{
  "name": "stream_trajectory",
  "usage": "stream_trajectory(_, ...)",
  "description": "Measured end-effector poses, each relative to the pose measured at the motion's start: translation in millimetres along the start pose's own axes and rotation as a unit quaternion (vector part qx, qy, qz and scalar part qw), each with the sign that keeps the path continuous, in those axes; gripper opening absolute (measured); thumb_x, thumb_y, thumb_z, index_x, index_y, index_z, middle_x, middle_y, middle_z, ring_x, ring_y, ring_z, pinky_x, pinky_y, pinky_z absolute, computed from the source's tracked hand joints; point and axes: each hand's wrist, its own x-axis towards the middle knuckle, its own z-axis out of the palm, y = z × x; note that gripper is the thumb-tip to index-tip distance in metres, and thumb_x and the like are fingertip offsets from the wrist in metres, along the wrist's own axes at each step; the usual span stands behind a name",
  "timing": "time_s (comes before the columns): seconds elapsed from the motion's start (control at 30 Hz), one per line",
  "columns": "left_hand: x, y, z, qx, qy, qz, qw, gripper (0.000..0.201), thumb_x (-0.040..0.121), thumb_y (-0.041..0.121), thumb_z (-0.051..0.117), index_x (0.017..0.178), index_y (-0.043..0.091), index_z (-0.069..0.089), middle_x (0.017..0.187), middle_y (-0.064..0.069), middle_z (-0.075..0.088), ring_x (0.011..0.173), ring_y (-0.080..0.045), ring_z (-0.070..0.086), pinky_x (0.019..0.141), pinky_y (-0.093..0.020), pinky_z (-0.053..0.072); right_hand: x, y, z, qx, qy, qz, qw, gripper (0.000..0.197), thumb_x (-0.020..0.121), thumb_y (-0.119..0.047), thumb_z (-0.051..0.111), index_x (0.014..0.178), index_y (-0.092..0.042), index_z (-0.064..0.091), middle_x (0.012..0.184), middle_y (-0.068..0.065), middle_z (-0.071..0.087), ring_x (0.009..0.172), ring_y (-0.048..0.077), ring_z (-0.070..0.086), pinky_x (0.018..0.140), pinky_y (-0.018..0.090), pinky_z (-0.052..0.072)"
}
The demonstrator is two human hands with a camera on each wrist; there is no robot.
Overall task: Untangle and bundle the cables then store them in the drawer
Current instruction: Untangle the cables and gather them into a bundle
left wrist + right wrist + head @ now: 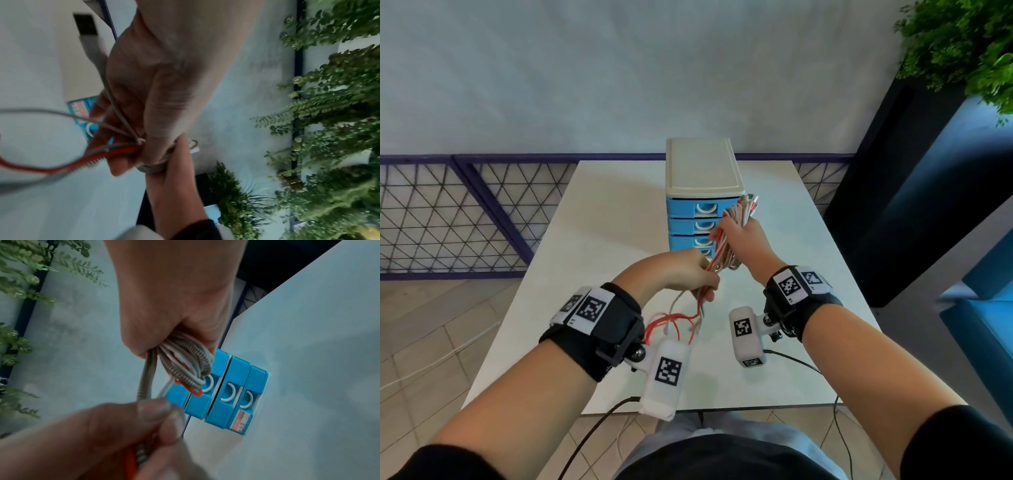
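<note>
Cables (729, 240) gripped by right hand (746, 240); left hand (681, 274), at 7 o'clock, pinches strands taut for bundling.

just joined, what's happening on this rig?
A person is bundling cables above a white table. The right hand grips the gathered loops; the left hand pinches the strands just below, loose red and white ends hanging under it. The blue drawer unit behind has all visible drawers shut, so nothing is stored yet.
</note>
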Motion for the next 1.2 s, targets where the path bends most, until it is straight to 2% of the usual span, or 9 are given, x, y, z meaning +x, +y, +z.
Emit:
stream_trajectory(0.07, 0, -6, 5, -0.05, -0.022, 0.054, 0.997, 0.026, 0.096, 0.025, 0.048, 0.075, 0.016, 0.061, 0.072, 0.006, 0.068, 0.074, -0.011, 0.064, 0.081, -0.029, 0.049, 0, 1, -2, 0.064, 0.007, 0.009, 0.998, 0.028, 0.092, -0.019, 0.047, 0.084, -0.004, 0.069, 0.084, 0.012, 0.072, 0.052, 0.014, 0.062, 0.046, 0.023, 0.047)
stream_trajectory(0.23, 4, -20, 29, -0.164, 0.05, 0.138, 0.975, 0.034, 0.102, 0.031, 0.036, 0.081, 0.016, 0.058, 0.071, 0.002, 0.062, 0.065, -0.004, 0.059, 0.072, -0.023, 0.049, 3, -1, -3, 0.343, -0.032, 0.064, 0.937, 0.022, 0.097, -0.026, 0.051, 0.08, -0.013, 0.052, 0.09, 0.018, 0.073, 0.094, 0.034, 0.07, 0.086, 0.043, 0.055)
stream_trajectory(0.33, 4, -28, 37, -0.177, 0.077, 0.159, 0.968, 0.036, 0.102, 0.032, 0.035, 0.079, 0.017, 0.057, 0.069, 0.001, 0.061, 0.066, -0.003, 0.06, 0.074, -0.026, 0.048, 0, -7, -3, 0.435, -0.054, 0.086, 0.895, 0.028, 0.096, -0.031, 0.056, 0.075, -0.013, 0.052, 0.074, 0.01, 0.069, 0.076, 0.025, 0.07, 0.075, 0.037, 0.057)
stream_trajectory(0.53, -1, -41, 47, -0.222, 0.08, 0.154, 0.959, 0.032, 0.102, 0.027, 0.036, 0.078, 0.017, 0.053, 0.063, 0.003, 0.049, 0.069, -0.019, 0.048, 0.056, -0.015, 0.04, 0, -18, -9, 0.415, -0.015, 0.061, 0.908, 0.036, 0.095, -0.032, 0.057, 0.064, -0.016, 0.045, 0.048, -0.003, 0.045, 0.04, 0.011, 0.048, 0.048, 0.027, 0.046)
stream_trajectory(0.67, -1, -59, 46, -0.201, 0.101, 0.121, 0.967, 0.028, 0.102, 0.025, 0.037, 0.086, 0.019, 0.06, 0.081, 0.005, 0.067, 0.072, -0.003, 0.059, 0.062, -0.017, 0.042, 7, -19, -20, 0.368, 0.042, 0.021, 0.929, 0.031, 0.093, -0.03, 0.062, 0.07, -0.017, 0.045, 0.051, -0.003, 0.043, 0.042, 0.011, 0.047, 0.049, 0.028, 0.046)
stream_trajectory(0.77, 0, -65, 42, -0.235, 0.111, 0.105, 0.96, 0.028, 0.101, 0.026, 0.039, 0.099, 0.017, 0.065, 0.103, 0.001, 0.071, 0.085, -0.006, 0.064, 0.065, -0.019, 0.047, 9, -17, -21, 0.314, 0.063, -0.004, 0.947, 0.026, 0.093, -0.029, 0.061, 0.076, -0.017, 0.046, 0.053, -0.003, 0.046, 0.044, 0.011, 0.05, 0.053, 0.03, 0.046)
stream_trajectory(0.93, 3, -70, 36, -0.196, 0.137, 0.097, 0.966, 0.031, 0.101, 0.025, 0.04, 0.106, 0.014, 0.068, 0.111, -0.001, 0.07, 0.11, -0.015, 0.062, 0.102, -0.032, 0.044, 9, -17, -22, 0.35, 0.097, 0.013, 0.932, 0.024, 0.095, -0.031, 0.058, 0.079, -0.016, 0.046, 0.053, -0.004, 0.047, 0.044, 0.01, 0.05, 0.054, 0.029, 0.047)
stream_trajectory(1.07, 6, -65, 34, -0.152, 0.105, 0.072, 0.98, 0.03, 0.101, 0.025, 0.039, 0.116, 0.019, 0.065, 0.117, 0.01, 0.064, 0.117, -0.008, 0.056, 0.101, -0.022, 0.039, 8, -15, -19, 0.364, 0.088, 0.028, 0.927, 0.023, 0.093, -0.034, 0.06, 0.085, -0.015, 0.049, 0.056, -0.002, 0.048, 0.045, 0.011, 0.051, 0.054, 0.029, 0.049)
stream_trajectory(1.2, 6, -54, 29, -0.17, 0.139, 0.091, 0.971, 0.034, 0.102, 0.036, 0.03, 0.125, 0.029, 0.055, 0.133, 0.004, 0.053, 0.125, -0.015, 0.047, 0.101, -0.029, 0.04, 8, -18, -22, 0.327, 0.084, 0.012, 0.941, 0.025, 0.094, -0.034, 0.059, 0.082, -0.016, 0.046, 0.055, -0.003, 0.046, 0.045, 0.009, 0.049, 0.054, 0.029, 0.048)
